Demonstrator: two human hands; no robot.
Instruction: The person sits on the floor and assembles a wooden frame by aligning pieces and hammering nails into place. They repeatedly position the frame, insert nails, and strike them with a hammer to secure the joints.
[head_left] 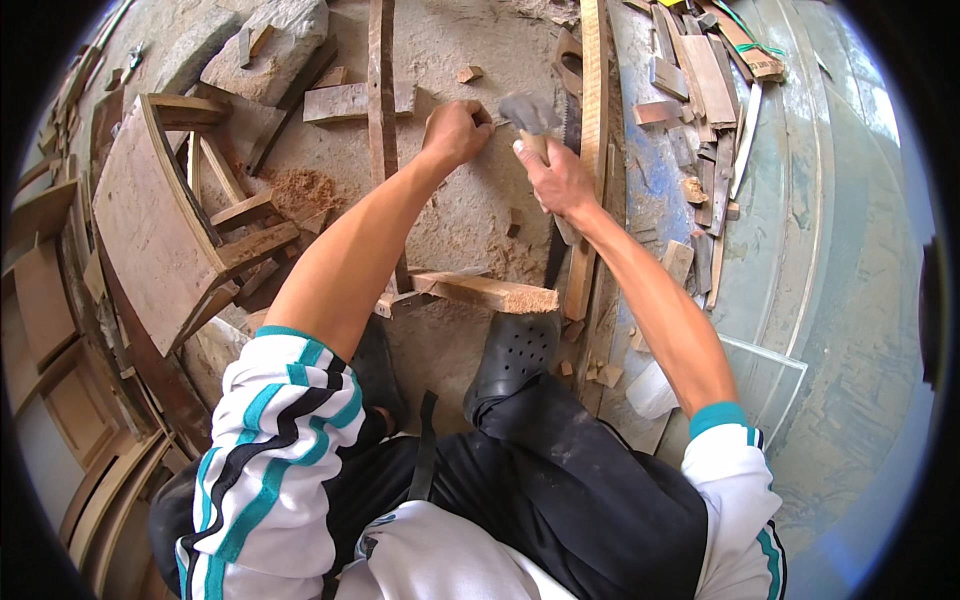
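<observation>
My right hand (560, 182) is wrapped round the wooden handle of a hammer (530, 113), whose grey metal head points away from me and to the left. To its left my left hand (458, 132) is closed, its fingertips turned toward the hammer head; what they pinch, if anything, is too small to make out. A dark wooden strip (381, 90) runs beside the left hand. Another long, paler strip (593, 90) passes under the right hand. Nearer my feet lies a short rough-cut piece of wood (490, 290). A handsaw (569, 62) rests along the paler strip, partly hidden by the right hand.
A wooden frame with a panel (160, 215) leans at the left, near sawdust (303, 192) and a large stone (268, 55). Offcuts (705, 80) are heaped at the right beside a glass sheet (770, 380). My dark perforated shoe (515, 350) touches the short piece.
</observation>
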